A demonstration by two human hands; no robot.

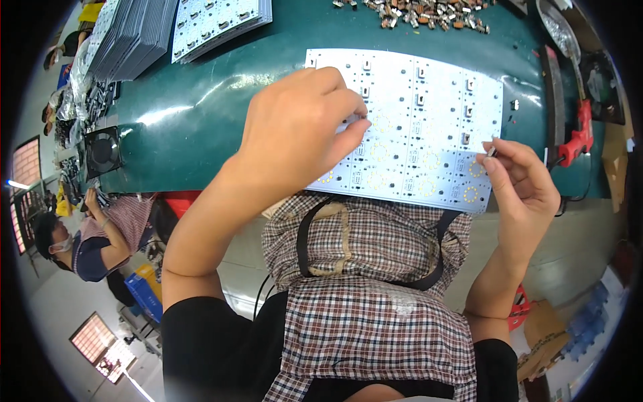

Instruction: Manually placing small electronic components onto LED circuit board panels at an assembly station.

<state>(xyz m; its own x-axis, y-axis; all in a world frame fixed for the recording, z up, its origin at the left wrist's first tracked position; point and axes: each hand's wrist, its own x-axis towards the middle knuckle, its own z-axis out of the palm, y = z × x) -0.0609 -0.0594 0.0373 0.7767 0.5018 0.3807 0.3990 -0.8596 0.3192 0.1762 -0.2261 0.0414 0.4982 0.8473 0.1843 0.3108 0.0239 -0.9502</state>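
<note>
A white circuit board panel (392, 84) lies at the table's near edge, with rows of small metal-cased parts standing on its far half and on its right column. Above its left part, my left hand (301, 120) has thumb and forefinger pinched together; whatever they hold is hidden. By the panel's right edge, my right hand (526, 184) pinches a small metal-cased part (491, 152) between thumb and fingertips. Rings of yellowish pads and tiny black parts mark the panel's surface.
A pile of loose metal-and-brown parts (432, 12) lies at the table's far side. Stacks of boards (218, 27) stand far left. On the right are a red-handled soldering tool (581, 134) and a dark bar (553, 100). A small fan (102, 150) sits left; another person (100, 241) works beyond.
</note>
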